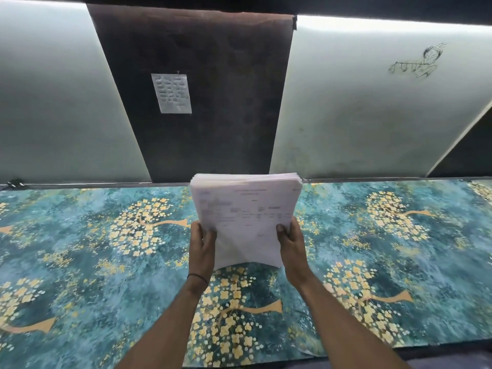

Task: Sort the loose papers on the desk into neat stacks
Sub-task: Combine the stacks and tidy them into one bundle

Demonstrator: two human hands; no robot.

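Head view: thick white paper stack (246,209), floral-print desk (80,262)

thick white stack of paper sheets (246,209) is showing faint grey printed lines | flat patterned desk covering (80,249) is showing mottled teal and blue with repeating yellow blossom trees on tan trunks | dark brown back panel (213,75) is carrying a small white note (171,93) with grey writing | pale grey-green wall (53,89) is bearing a black scribbled drawing (415,62)

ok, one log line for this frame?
left hand: grips papers | right hand: grips papers | papers: one stack, upright | desk contact: unclear
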